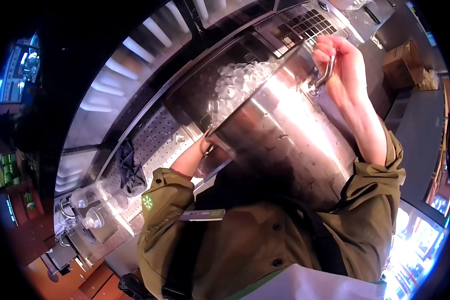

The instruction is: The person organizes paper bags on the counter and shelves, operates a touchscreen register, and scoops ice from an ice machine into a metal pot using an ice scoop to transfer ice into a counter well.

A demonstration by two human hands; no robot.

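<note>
A large stainless-steel stockpot (285, 135) is tipped on its side against my body, its mouth facing away to the upper left. Clear ice cubes (242, 82) lie heaped at its rim, over a dark bin (187, 97) set in the counter. My right hand (337, 62) is closed round the pot's upper loop handle (326, 76). At the opposite side, my left hand (205, 146) grips the other handle, with most of its fingers hidden. Whether ice remains inside the pot is hidden by its wall.
Left of the bin runs a perforated metal drainboard (152, 135), with a dark cloth (131, 170) on it. Clear plastic containers (92, 217) stand at its near end. A black grid mat (310, 25) lies beyond the pot. A cardboard box (404, 65) sits at the far right.
</note>
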